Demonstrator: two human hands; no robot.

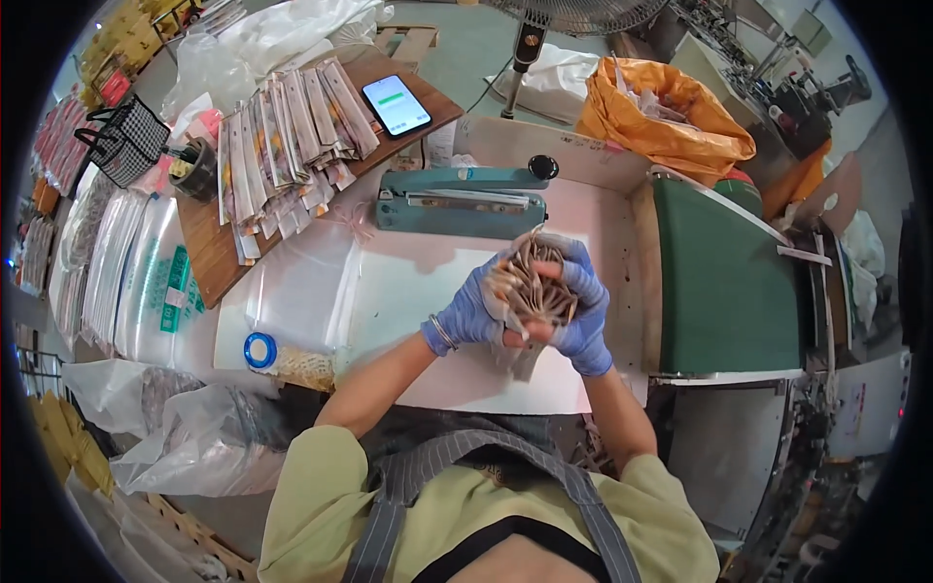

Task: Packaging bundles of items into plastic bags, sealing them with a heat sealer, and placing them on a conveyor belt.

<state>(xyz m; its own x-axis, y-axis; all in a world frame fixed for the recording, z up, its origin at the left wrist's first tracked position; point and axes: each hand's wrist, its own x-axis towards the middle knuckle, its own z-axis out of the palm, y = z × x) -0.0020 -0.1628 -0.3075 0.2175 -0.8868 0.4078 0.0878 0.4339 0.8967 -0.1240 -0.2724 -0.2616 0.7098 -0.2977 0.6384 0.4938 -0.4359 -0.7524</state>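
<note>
Gripping a fanned bundle of small packets [533, 285] from both sides, the two gloved hands meet above the white work sheet [408, 291]. The left hand [471, 311], in a blue glove with a thin bracelet at the wrist, curls its fingers [498, 290] around the left edge of the bundle. The right hand [583, 311], also in a blue glove, wraps over the right side and top, fingers closed on the packets. The bundle is held upright in the air between them, its brown and pale ends spread toward the camera; a loose flap, perhaps clear wrapping, hangs below the hands, though the view is too soft to be sure.

Just behind the hands stands a teal heat sealer [457, 199] with a black knob. To the left a wooden board [209, 253] carries a row of long filled packets [292, 126] and a phone [396, 104] with a lit screen. A roll of blue tape [259, 350] lies near the left forearm on clear plastic bags. To the right sits a green conveyor belt [724, 277], and beyond it an orange bag [671, 117]. A fan stand [525, 49] rises at the top.
</note>
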